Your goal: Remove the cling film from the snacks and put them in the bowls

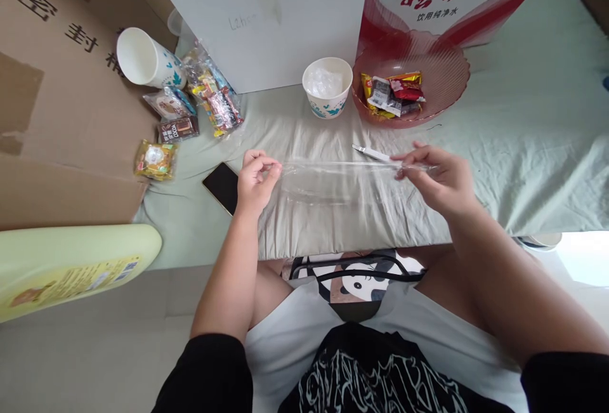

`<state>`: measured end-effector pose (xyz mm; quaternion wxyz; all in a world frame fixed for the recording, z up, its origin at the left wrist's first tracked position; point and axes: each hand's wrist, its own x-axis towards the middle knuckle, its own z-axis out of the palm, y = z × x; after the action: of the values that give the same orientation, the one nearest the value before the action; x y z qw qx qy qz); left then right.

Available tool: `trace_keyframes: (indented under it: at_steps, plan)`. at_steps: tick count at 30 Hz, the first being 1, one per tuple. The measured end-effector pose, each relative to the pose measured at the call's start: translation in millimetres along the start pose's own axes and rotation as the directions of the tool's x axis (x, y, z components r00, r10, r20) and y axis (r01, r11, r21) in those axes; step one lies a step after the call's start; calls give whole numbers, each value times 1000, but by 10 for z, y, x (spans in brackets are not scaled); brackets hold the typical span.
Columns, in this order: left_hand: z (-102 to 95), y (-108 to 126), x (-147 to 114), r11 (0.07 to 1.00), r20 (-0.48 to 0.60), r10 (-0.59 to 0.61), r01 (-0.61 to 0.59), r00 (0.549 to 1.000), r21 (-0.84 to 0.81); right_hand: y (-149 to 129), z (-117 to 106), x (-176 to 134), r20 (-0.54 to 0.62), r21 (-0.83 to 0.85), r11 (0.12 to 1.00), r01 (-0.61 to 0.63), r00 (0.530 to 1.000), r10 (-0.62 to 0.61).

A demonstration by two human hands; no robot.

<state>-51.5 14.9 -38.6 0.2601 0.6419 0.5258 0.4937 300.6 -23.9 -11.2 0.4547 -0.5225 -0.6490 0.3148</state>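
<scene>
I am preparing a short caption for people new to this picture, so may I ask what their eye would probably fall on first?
Probably the clear plastic film at the centre, held between the left hand and the right hand. Next might be the pink bowl of wrapped snacks, before a red-and-white box, and the large pale-green container at the picture's left edge.

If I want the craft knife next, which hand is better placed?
Probably the right hand: it is beside the white-handled craft knife, while the left hand is farther off. Both pinch the clear plastic film, so either must first let go.
</scene>
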Motion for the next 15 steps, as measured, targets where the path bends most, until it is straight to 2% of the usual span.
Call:
trace_keyframes:
  at_steps: [1,3,5,6,7,9,10,12,13,15]
  plan:
    - [3,38,2,991,6,-52,52,999,-121,-22,-27,-11,57,132,985,-108,993,102]
    - [9,132,-3,911,86,-216,232,973,-340,-53,-91,-21,241,375,870,-321,940,243]
    - [11,223,-12,795,217,-383,440,898,-418,-56,-148,-3,386,498,742,-449,881,274]
    - [13,258,-15,746,278,-448,526,850,-408,-48,-163,18,395,521,712,-470,873,287]
    - [16,283,-16,707,342,-495,599,798,-375,-34,-164,46,357,537,705,-463,882,307]
    - [30,310,-9,648,478,-546,708,688,-280,-1,-124,112,245,548,717,-431,902,355]
    - [43,314,-3,628,542,-552,744,633,-228,13,-87,142,231,548,717,-431,902,365]
    - [78,317,17,607,651,-537,782,537,-144,30,12,179,351,542,692,-477,877,329]
    - [100,319,28,604,693,-517,788,502,-120,30,71,180,453,527,676,-515,843,289]
    - [149,325,51,604,758,-468,790,454,-100,10,201,145,635,456,674,-581,743,211]
